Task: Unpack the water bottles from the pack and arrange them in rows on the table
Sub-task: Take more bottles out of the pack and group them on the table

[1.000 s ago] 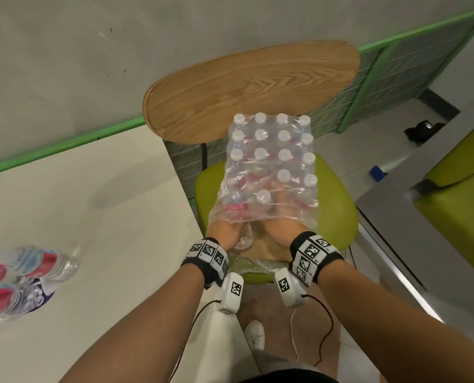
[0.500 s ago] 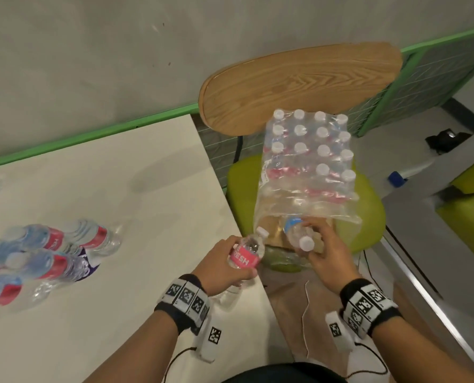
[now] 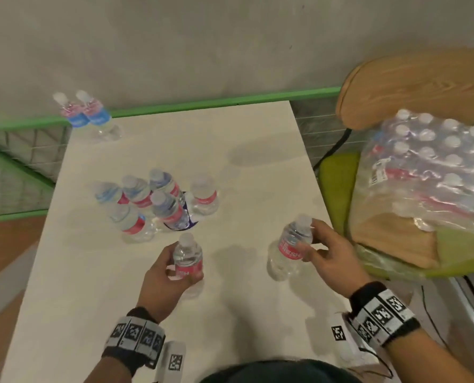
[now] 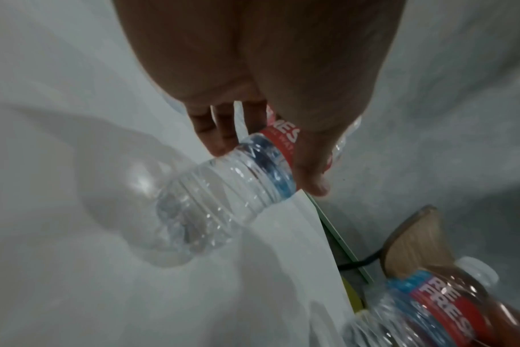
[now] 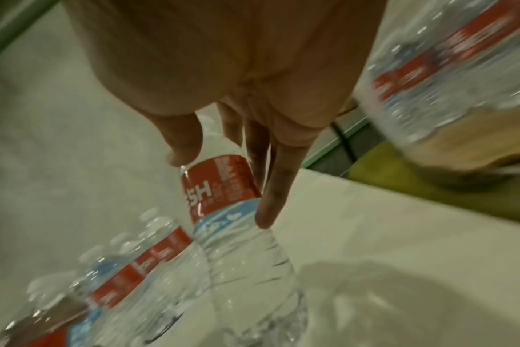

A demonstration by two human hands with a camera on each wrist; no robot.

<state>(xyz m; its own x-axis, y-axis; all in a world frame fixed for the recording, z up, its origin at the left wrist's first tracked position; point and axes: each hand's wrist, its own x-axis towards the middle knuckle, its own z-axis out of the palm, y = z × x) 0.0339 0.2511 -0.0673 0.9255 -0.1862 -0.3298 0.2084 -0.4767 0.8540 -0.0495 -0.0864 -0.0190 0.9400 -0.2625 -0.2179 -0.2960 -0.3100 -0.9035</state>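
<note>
My left hand (image 3: 172,268) grips a clear water bottle with a red label (image 3: 188,261) just above the white table (image 3: 230,167), near the front middle; the left wrist view shows the same bottle (image 4: 223,194) held by its label. My right hand (image 3: 317,248) holds a second bottle (image 3: 291,247) by its upper half at the table's right edge, seen also as the bottle (image 5: 238,211) in the right wrist view. A cluster of several bottles (image 3: 158,200) stands mid-table. The torn plastic pack (image 3: 434,167) with several capped bottles sits on the chair to the right.
Two more bottles (image 3: 85,113) stand at the table's far left corner. The green-seated chair (image 3: 338,189) with a wooden back (image 3: 418,87) is right of the table. A grey wall and green rail (image 3: 202,102) run behind. Bare tabletop lies between the cluster and my hands.
Both hands went from inside the pack to pulling out a bottle each, then swung left over the table. The view turned from the chair toward the table.
</note>
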